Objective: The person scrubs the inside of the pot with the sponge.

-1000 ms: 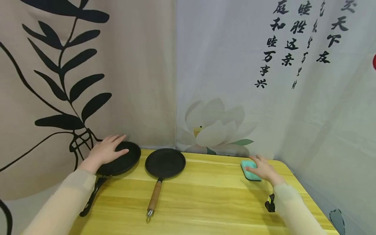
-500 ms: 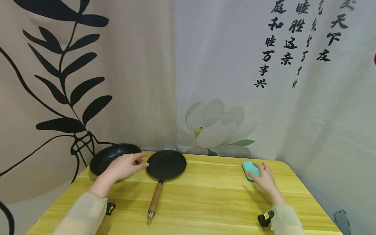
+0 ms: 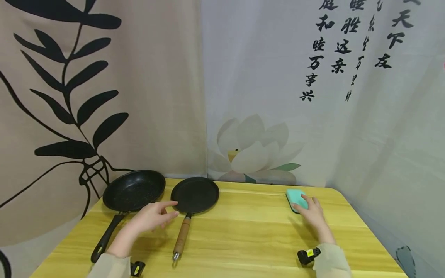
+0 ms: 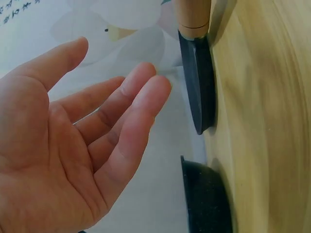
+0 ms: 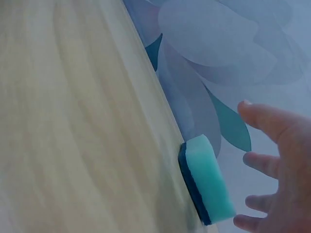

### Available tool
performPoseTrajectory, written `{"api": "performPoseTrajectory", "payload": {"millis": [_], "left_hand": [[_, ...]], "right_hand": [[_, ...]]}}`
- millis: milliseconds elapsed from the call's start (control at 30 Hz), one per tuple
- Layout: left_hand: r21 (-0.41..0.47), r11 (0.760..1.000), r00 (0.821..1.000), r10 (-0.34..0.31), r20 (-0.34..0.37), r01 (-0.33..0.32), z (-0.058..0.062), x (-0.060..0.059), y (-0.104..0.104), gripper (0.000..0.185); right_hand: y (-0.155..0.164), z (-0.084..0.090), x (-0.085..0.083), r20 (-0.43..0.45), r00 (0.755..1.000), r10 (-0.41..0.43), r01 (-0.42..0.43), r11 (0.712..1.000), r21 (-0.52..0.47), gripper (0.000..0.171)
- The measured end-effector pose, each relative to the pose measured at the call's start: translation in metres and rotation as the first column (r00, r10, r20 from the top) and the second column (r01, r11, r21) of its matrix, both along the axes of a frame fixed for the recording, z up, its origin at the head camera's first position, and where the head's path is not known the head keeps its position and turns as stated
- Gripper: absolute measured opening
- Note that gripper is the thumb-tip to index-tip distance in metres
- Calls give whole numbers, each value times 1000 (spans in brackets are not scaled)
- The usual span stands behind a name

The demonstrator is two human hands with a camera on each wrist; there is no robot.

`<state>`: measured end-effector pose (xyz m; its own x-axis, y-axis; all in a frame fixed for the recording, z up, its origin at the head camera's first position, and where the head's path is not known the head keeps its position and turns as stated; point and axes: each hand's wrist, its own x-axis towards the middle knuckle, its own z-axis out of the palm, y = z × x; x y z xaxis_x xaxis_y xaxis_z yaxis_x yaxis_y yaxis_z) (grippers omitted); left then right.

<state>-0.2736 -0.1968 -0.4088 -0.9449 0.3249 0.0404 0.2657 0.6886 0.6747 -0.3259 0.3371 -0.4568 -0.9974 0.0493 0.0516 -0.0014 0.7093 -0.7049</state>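
Note:
My left hand [image 3: 151,218] hovers above the table between two pans, fingers loosely bent with nothing in them; the left wrist view shows its bare palm [image 4: 53,160]. Just ahead of its fingertips lies a flat black griddle pan [image 3: 196,195] with a wooden handle [image 3: 182,235]. Behind it on the left stands a deeper black frying pan [image 3: 135,191] with a black handle [image 3: 106,237]. My right hand [image 3: 314,214] is over a turquoise sponge [image 3: 295,199] with a dark scouring side underneath. In the right wrist view its spread fingers are apart from the sponge [image 5: 209,182].
The yellow wooden table [image 3: 250,235] ends at a printed curtain [image 3: 257,88] close behind the pans and sponge. Small black wrist cameras show at the left cuff [image 3: 137,268] and the right cuff [image 3: 308,256].
My left hand has come away from over the frying pan, moving right and towards me, so that pan shows again. The right hand has shifted slightly, still by the sponge.

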Motion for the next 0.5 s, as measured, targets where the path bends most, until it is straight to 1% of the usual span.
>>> {"api": "performPoseTrajectory", "payload": {"millis": [133, 233, 333, 433, 500], "left_hand": [[77, 997, 997, -24, 75, 18, -7, 1, -2, 60], [155, 987, 987, -57, 152, 33, -13, 0, -2, 61], [202, 978, 966, -104, 237, 56, -19, -2, -1, 64], [211, 975, 943, -137, 302, 74, -25, -4, 2, 67], [215, 974, 930, -144, 337, 73, -29, -5, 4, 70]], "right_hand": [[0, -6, 0, 29, 1000, -5, 4, 1000, 11, 75], [-1, -8, 0, 44, 999, -8, 7, 1000, 24, 75], [0, -9, 0, 41, 999, -14, 12, 999, 45, 75], [1, -11, -2, 36, 999, -11, 8, 997, 71, 76], [1, -11, -3, 39, 999, -7, 4, 997, 81, 77]]}}
